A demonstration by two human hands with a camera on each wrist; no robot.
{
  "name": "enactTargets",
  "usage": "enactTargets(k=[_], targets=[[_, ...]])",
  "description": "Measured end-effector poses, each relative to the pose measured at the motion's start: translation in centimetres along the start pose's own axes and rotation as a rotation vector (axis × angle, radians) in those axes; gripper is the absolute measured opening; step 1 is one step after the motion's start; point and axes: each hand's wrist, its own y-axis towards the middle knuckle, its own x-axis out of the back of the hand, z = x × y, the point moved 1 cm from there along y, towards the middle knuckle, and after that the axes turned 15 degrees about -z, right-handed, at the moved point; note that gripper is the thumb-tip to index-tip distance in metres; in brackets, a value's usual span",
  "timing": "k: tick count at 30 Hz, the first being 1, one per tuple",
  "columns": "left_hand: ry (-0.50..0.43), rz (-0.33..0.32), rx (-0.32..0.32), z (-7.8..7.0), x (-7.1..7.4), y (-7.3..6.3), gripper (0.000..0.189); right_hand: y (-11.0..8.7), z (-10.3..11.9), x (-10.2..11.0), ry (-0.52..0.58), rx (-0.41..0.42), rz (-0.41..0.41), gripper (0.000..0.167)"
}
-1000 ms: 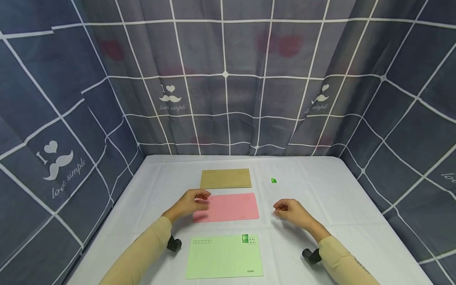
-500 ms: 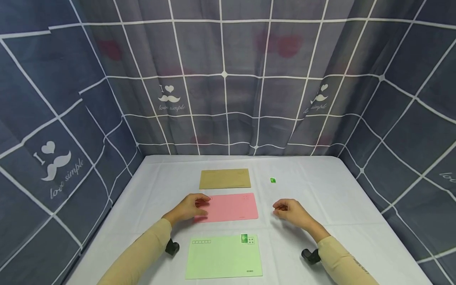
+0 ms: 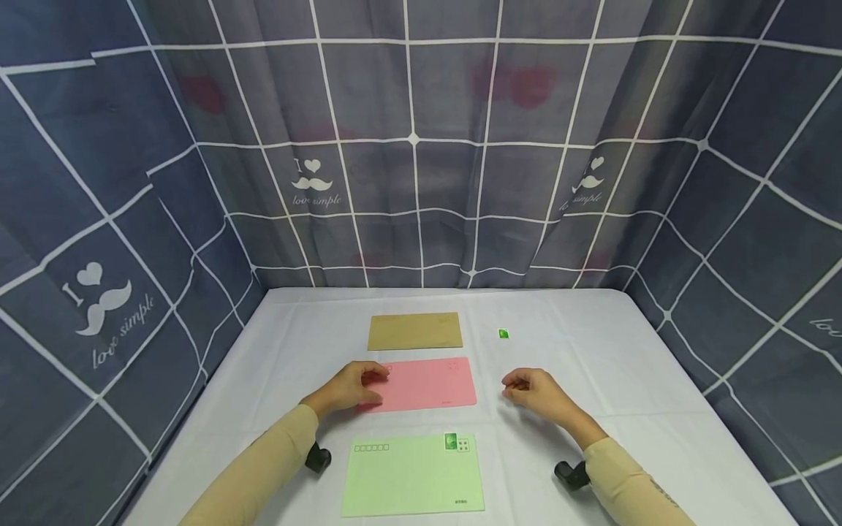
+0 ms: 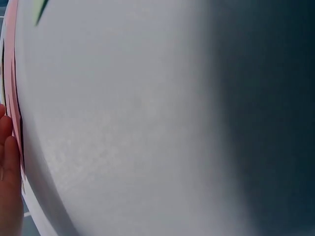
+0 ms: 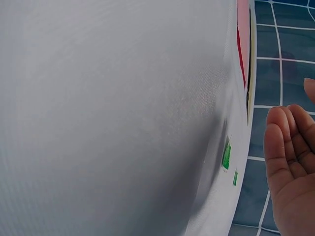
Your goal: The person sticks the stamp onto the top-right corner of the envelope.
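Observation:
A pink envelope [image 3: 427, 383] lies mid-table. My left hand [image 3: 345, 386] is at its left end, fingers loosely bent and thumb low over the paper; whether they touch it I cannot tell. In the left wrist view, fingertips of the left hand [image 4: 9, 157] show beside the pink edge. My right hand [image 3: 536, 392] hovers to the right of the pink envelope, fingers loosely curled, holding nothing. Two small green stamps [image 5: 226, 156] lie on the cloth in the right wrist view, away from the right hand [image 5: 293, 157]. Only one stamp [image 3: 503, 333] shows in the head view.
A light green envelope [image 3: 413, 478] with a green stamp in its upper right corner lies nearest the person. Behind the pink one is a brown envelope [image 3: 416, 332]. White cloth [image 3: 592, 336] covers the table, and grey checked curtains [image 3: 447, 175] surround it.
My left hand's thumb and fingers have shifted slightly lower at the pink envelope's left end. The right hand stays nearly still, and the envelopes and stamp have not moved.

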Motion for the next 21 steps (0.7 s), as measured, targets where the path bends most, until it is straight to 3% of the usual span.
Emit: enactTargets(k=[6,13,21], targets=[[0.025,0.017,0.018,-0.07,-0.13,0.00,0.042,0.05,-0.03,0.05,-0.003,0.017,-0.003,0.024],[0.062,0.017,-0.021,-0.30,-0.14,0.01,0.040,0.04,0.03,0.06,-0.001,0.005,-0.009,0.023],[0.061,0.018,0.001,-0.25,-0.25,-0.37,0.039,-0.26,-0.13,0.09,0.009,0.008,-0.004,0.023]])
